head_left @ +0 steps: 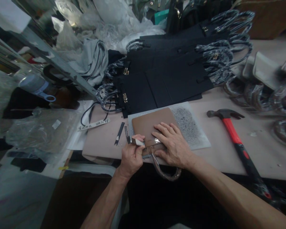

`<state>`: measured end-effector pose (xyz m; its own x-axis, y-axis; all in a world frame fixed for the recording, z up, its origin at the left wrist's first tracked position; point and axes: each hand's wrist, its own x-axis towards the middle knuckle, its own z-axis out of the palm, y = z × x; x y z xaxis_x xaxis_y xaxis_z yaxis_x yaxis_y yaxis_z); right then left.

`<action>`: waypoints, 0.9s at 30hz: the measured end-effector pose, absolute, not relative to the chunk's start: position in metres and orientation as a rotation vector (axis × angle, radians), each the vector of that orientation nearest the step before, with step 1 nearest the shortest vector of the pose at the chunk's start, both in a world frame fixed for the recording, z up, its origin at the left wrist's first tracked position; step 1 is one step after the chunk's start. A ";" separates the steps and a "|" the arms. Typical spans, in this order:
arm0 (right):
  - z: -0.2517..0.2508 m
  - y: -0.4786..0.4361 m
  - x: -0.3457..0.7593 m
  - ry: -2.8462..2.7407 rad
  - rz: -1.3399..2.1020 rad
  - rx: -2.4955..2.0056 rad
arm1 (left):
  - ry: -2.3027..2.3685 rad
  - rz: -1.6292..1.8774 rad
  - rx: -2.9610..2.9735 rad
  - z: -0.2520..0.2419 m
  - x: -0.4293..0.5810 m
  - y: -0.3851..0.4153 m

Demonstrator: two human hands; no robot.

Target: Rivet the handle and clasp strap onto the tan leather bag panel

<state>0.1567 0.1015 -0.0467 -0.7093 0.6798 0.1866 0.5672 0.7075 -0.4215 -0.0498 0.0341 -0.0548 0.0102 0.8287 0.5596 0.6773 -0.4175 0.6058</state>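
A brown leather bag panel [154,122] lies on a speckled pale board [193,127] at the table's front edge. Flat on the panel rests my right hand [173,144], fingers spread, next to a small shiny metal clasp [157,140]. My left hand [132,157] is closed in a pinch on a small metal tool [133,140] with a pale section, held at the panel's left corner; its exact kind is unclear. Below the panel a plastic-wrapped brown handle [168,176] loops over the edge, its upper end partly hidden by my hands.
A red-and-black claw hammer [233,133] lies to the right. Black bag panels [171,76] with wrapped handles are stacked behind the board. Left are a dark flat strip [119,133] and a written tag [94,125]. Wrapped brown handles [257,95] sit at far right.
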 end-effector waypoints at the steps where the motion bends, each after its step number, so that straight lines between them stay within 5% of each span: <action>1: -0.047 0.101 0.157 -2.586 0.481 -0.976 | 1.586 1.355 2.119 -0.054 -0.050 0.035; 27: -0.043 0.102 0.162 -2.604 0.477 -0.905 | 1.481 1.300 2.040 -0.057 -0.052 0.035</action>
